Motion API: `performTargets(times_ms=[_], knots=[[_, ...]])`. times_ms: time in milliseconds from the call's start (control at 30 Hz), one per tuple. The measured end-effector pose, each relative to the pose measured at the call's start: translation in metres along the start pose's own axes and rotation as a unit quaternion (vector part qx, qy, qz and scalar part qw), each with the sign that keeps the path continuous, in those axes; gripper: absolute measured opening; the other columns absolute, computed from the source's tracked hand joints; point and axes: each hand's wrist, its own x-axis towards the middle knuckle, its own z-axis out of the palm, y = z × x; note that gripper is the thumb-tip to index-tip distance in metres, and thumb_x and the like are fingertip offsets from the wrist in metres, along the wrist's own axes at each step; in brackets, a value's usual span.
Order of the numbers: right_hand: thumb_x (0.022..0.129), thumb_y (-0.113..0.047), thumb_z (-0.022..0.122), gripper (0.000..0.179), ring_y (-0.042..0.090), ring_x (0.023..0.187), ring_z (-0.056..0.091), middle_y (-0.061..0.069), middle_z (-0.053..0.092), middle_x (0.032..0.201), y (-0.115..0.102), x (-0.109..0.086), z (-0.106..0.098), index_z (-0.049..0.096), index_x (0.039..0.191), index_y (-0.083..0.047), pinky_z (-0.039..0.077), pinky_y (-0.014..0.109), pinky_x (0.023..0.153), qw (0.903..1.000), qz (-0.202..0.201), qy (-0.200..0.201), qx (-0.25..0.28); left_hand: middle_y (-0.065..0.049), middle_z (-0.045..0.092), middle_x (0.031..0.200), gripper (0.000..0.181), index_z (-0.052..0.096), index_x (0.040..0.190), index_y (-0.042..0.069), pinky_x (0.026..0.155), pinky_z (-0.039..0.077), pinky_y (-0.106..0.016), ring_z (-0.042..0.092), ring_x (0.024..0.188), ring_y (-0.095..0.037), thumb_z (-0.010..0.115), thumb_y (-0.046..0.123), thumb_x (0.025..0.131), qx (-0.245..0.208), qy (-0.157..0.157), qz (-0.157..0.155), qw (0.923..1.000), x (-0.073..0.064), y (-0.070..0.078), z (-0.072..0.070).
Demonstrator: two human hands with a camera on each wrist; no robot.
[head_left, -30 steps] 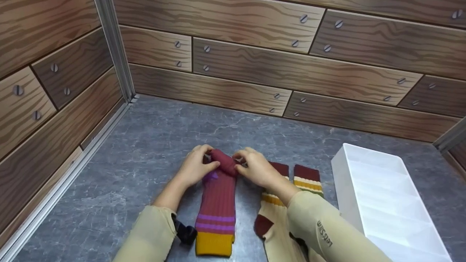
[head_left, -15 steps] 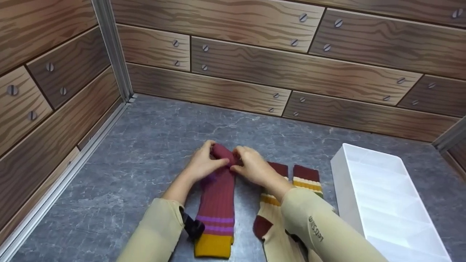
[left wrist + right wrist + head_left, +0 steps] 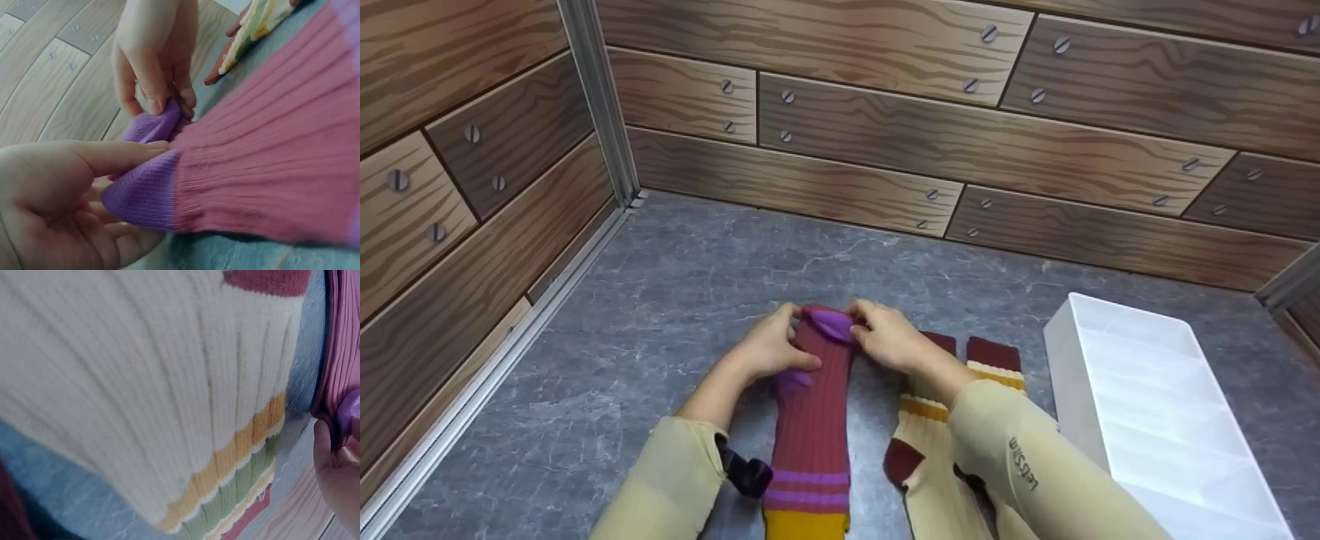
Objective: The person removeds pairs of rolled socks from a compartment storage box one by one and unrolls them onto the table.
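A raspberry-red ribbed sock point(image 3: 814, 420) lies lengthwise in front of me, with purple stripes and a mustard cuff at the near end. Its purple toe point(image 3: 832, 326) is folded over at the far end. My left hand point(image 3: 765, 349) holds the sock's left edge; in the left wrist view its thumb lies over the purple heel point(image 3: 143, 194), fingers underneath. My right hand point(image 3: 892, 337) pinches the toe from the right. Cream socks with maroon, mustard and green bands lie under my right forearm, one cream sock point(image 3: 157, 382) filling the right wrist view.
A white divided box point(image 3: 1072, 375) stands on the right of the grey marbled tabletop point(image 3: 697, 247). Wood-print panels point(image 3: 847, 157) close off the back and left, meeting at a metal corner post point(image 3: 604, 105). A black wrist camera point(image 3: 750, 476) sits beside the sock.
The rolled far end of the red sock has come unrolled, baring the purple toe. The cuff has shifted toward me, partly out of view. My left hand has moved slightly left and nearer me.
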Motion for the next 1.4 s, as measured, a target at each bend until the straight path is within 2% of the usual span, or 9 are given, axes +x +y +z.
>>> performTargets(times_ms=[200,333,533,700,900,1067,1167,1267,1400], knots=[[0.097,-0.012,0.050,0.029,0.031,0.113,0.053,0.017,0.059,0.118,0.001,0.000,0.001,0.059,0.122,0.000,0.041,0.045,0.097,0.9996,0.010,-0.022,-0.013,-0.013,0.059,0.093,0.071,0.043,0.129,-0.006,0.076,0.050,-0.035,0.059,0.084,-0.024,0.082,0.008,0.071,0.000,-0.038,-0.035,0.9986,-0.010,0.003,-0.001],[0.097,-0.013,0.052,0.025,0.030,0.109,0.056,0.016,0.061,0.113,0.003,0.001,0.004,0.058,0.119,-0.001,0.043,0.043,0.095,0.9996,-0.001,-0.016,-0.025,-0.019,0.059,0.108,0.072,0.044,0.126,-0.007,0.088,0.047,-0.042,0.058,0.100,-0.031,0.084,0.015,0.070,0.052,-0.019,-0.023,0.9982,-0.012,0.006,-0.001],[0.088,-0.002,0.064,0.011,0.031,0.094,0.056,0.012,0.057,0.097,0.006,0.003,0.005,0.059,0.098,-0.002,0.047,0.043,0.084,0.9902,-0.102,0.064,-0.071,-0.011,0.055,0.092,0.038,0.059,0.097,0.000,0.077,0.046,-0.040,0.054,0.086,-0.028,0.083,0.011,0.070,0.121,0.079,0.105,0.9839,-0.005,0.004,-0.001],[0.088,-0.003,0.061,0.006,0.028,0.088,0.058,0.011,0.059,0.093,0.005,0.004,0.003,0.063,0.094,-0.002,0.049,0.041,0.079,0.9859,-0.137,0.057,-0.076,-0.006,0.055,0.086,0.019,0.064,0.084,0.001,0.077,0.046,-0.039,0.056,0.083,-0.027,0.079,0.006,0.073,0.143,0.075,0.194,0.9677,0.001,0.001,-0.002],[0.083,-0.008,0.072,0.023,0.029,0.091,0.059,0.014,0.061,0.097,0.007,0.005,0.004,0.063,0.101,0.002,0.050,0.040,0.080,0.9848,-0.139,0.051,-0.091,-0.019,0.063,0.108,0.036,0.064,0.111,-0.007,0.093,0.044,-0.043,0.059,0.104,-0.032,0.074,0.007,0.080,0.140,0.029,0.182,0.9729,0.003,-0.001,0.001],[0.089,-0.001,0.063,0.020,0.032,0.099,0.061,0.018,0.064,0.105,0.006,0.007,0.005,0.063,0.108,0.004,0.049,0.041,0.086,0.9869,-0.110,0.065,-0.099,-0.024,0.053,0.129,0.048,0.058,0.124,-0.007,0.105,0.033,-0.046,0.046,0.123,-0.038,0.073,0.009,0.082,0.163,0.012,0.186,0.9688,0.003,-0.004,0.004],[0.090,-0.002,0.063,0.023,0.033,0.102,0.060,0.018,0.063,0.108,0.005,0.007,0.004,0.061,0.112,0.002,0.049,0.043,0.087,0.9843,-0.095,0.084,-0.123,-0.024,0.041,0.142,0.055,0.051,0.133,-0.004,0.109,0.028,-0.047,0.037,0.131,-0.039,0.071,0.012,0.084,0.162,0.003,0.170,0.9720,0.002,-0.004,0.006],[0.086,-0.001,0.067,0.019,0.030,0.093,0.059,0.014,0.062,0.099,0.005,0.007,0.004,0.060,0.104,-0.001,0.050,0.041,0.080,0.9764,-0.135,0.110,-0.127,-0.023,0.036,0.146,0.054,0.050,0.135,-0.002,0.108,0.028,-0.049,0.034,0.133,-0.039,0.068,0.011,0.086,0.137,0.033,0.159,0.9771,0.001,-0.003,0.007],[0.082,-0.002,0.071,0.010,0.021,0.077,0.057,0.006,0.060,0.084,0.004,0.007,0.001,0.063,0.089,-0.004,0.050,0.033,0.068,0.9691,-0.231,0.059,-0.064,-0.015,0.056,0.115,0.026,0.065,0.109,0.001,0.094,0.042,-0.045,0.052,0.109,-0.033,0.066,0.003,0.084,0.115,0.096,0.177,0.9727,0.000,-0.003,0.005]])
